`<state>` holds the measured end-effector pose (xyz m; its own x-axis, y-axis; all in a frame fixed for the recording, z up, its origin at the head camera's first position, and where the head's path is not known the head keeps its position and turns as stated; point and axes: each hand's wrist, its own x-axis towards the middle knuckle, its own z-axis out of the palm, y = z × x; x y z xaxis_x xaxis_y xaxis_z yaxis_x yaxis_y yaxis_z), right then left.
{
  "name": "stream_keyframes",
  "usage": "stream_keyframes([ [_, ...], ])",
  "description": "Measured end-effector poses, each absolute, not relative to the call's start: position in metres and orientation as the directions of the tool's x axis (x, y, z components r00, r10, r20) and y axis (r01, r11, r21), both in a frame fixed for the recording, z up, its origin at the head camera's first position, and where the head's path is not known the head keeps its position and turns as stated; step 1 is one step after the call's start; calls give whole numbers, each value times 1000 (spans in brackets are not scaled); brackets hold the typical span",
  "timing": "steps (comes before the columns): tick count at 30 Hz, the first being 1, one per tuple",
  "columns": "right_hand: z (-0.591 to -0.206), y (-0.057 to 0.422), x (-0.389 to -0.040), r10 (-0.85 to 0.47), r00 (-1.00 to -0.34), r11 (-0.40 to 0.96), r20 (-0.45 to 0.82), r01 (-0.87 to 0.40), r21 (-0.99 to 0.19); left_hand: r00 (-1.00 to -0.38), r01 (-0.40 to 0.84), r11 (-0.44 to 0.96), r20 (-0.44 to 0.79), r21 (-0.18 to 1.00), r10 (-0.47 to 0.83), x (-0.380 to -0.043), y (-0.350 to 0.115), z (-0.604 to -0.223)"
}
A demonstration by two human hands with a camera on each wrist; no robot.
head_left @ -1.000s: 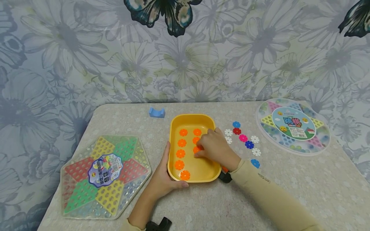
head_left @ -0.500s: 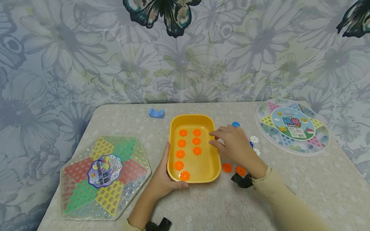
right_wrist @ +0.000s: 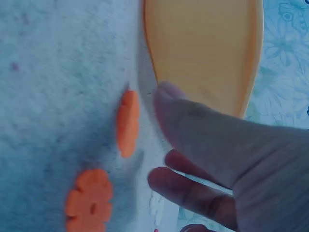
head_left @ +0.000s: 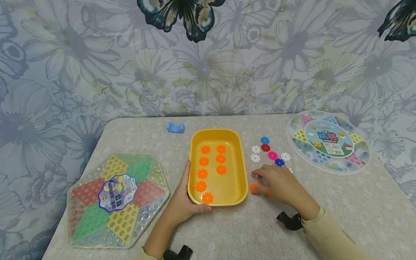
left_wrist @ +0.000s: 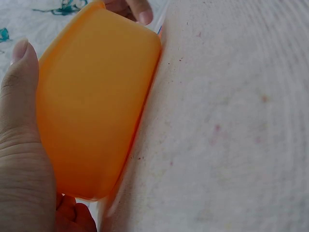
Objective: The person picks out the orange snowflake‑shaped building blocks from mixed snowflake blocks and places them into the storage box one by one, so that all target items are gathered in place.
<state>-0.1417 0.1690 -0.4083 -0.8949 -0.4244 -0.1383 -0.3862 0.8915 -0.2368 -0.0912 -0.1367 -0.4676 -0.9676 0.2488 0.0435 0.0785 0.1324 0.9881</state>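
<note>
My left hand point(head_left: 182, 200) holds the yellow plastic tray point(head_left: 241, 159) at its near left corner, fingers along the left side and thumb at the front edge. Flat on the tray's floor lie two columns of orange flower-shaped discs point(head_left: 202, 173), the left column longer than the right. Just right of the tray, my right hand point(head_left: 281, 184) hovers with thumb and fingers apart and nothing between them. Below it are two more orange discs: one orange disc point(right_wrist: 128, 123) looks edge-on in the right wrist view, and another orange disc point(right_wrist: 91, 203) shows its face. The hand partly covers them in the head view.
Beyond the right hand lie several white, blue, red and pink flower discs point(head_left: 272, 155). A round game box point(head_left: 328, 139) sits at the right back, a hexagonal game box point(head_left: 118, 198) at the left. A small blue block point(head_left: 175, 127) stands near the back edge.
The right hand has left the inside of the tray, where a third disc now shows in the right column. It has moved right and nearer, over the loose orange discs. The left hand stays put.
</note>
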Motion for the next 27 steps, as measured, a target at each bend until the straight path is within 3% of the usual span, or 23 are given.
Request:
stream_keyframes([
  [5, -415, 172, -136, -411, -895, 897, -175, -363, -250, -966, 84, 119, 52, 989, 254, -91, -137, -468],
  [23, -427, 174, -129, -464, -882, 861, -87, -425, -281, -966, 91, 115, 59, 989, 251, -91, -137, -470],
  [27, -426, 174, -130, -440, -892, 863, -107, -387, -323, -964, 94, 107, 64, 990, 257, -92, -137, -470],
])
